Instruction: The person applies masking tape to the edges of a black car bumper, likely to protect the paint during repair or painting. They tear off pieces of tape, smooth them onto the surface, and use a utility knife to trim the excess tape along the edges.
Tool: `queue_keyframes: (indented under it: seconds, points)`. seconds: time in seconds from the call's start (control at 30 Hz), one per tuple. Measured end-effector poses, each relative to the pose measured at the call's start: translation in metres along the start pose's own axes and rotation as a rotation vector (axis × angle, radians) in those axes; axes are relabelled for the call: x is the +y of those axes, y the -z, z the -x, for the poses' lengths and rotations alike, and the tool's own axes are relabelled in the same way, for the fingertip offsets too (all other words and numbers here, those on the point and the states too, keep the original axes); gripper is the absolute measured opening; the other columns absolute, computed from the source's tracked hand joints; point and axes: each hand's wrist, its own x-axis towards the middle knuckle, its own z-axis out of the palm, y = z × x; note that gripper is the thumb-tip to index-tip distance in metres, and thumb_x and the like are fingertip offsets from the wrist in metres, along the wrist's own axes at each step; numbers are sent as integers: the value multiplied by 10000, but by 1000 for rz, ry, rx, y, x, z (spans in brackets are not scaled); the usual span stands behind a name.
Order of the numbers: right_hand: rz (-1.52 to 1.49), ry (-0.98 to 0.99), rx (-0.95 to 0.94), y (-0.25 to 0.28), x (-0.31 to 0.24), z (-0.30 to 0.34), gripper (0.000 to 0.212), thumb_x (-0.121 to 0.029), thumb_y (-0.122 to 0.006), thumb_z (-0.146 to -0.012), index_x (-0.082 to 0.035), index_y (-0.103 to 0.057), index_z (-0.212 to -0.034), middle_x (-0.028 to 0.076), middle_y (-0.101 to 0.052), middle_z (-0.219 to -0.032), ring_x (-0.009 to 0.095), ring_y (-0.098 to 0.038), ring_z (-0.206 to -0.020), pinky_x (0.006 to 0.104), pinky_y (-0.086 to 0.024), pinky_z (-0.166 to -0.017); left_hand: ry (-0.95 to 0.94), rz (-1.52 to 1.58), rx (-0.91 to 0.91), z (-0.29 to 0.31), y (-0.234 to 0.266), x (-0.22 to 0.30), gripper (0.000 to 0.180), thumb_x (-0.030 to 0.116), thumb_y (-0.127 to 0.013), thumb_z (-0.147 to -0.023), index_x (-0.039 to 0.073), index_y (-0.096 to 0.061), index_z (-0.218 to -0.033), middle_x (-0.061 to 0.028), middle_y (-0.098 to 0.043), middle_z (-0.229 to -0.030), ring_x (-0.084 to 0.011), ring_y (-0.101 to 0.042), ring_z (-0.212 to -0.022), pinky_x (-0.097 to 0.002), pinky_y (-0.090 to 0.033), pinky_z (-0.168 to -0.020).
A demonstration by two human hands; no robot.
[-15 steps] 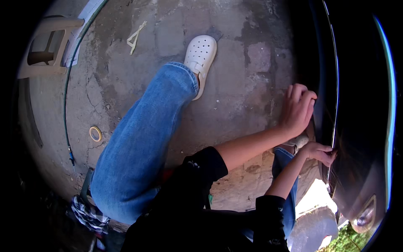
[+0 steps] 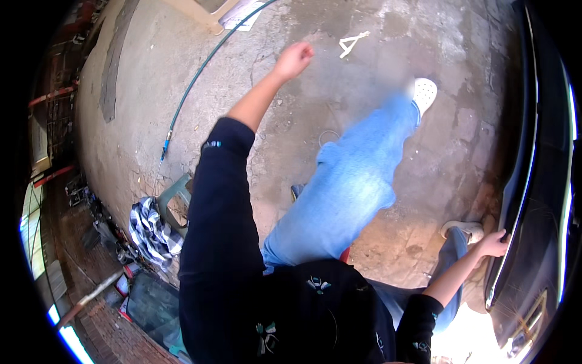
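Note:
My left hand (image 2: 295,59) is raised over the concrete floor with its fingers curled closed. Whether anything is inside it is hidden. On the right, my right hand (image 2: 492,244) grips the edge of a dark, glossy vehicle panel (image 2: 536,242), beside a bright trim line (image 2: 525,188) that runs along it. Some of its fingertips are hidden at that edge. My legs, in blue jeans (image 2: 345,188), are spread apart, one foot in a white clog (image 2: 425,96) on the floor.
A dark green hose (image 2: 203,70) curves across the floor at left, beside a green plastic stool (image 2: 177,203) with a checked cloth (image 2: 151,233). Pale tape strips (image 2: 353,43) lie ahead. Part of a beige chair (image 2: 203,13) and a paper sheet (image 2: 245,13) show at the top.
My left hand has left the vehicle's side and swung far to the left. My right hand stays at the panel edge. The view has turned leftward, showing more clutter on that side.

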Motion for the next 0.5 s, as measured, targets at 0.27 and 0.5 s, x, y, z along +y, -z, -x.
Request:
queue_keyframes:
  seconds: [0.27,0.5]
  points:
    - [-412,470,-570,182,-140,36,150,-63,-640,-826,-49,-639,-975,145,-615,-1105,345,-537,-1085,448,-411,-957,873,-252,-107,296,-33,-148,757,297,-801,-737,-26,-459,-1331,-226,-495,-1350,-377,-468,-1277,-436,-366,-1115]
    - [-267,728,-980,254,-102,115,100,-141,-665,-813,-112,-675,-908,79,-650,-1002,313,-556,-987,426,-438,-882,1167,-268,46,315,-65,-136,301,109,-555,-900,16,-558,-1187,-197,-534,-1244,-368,-533,-1167,-457,-488,-941]
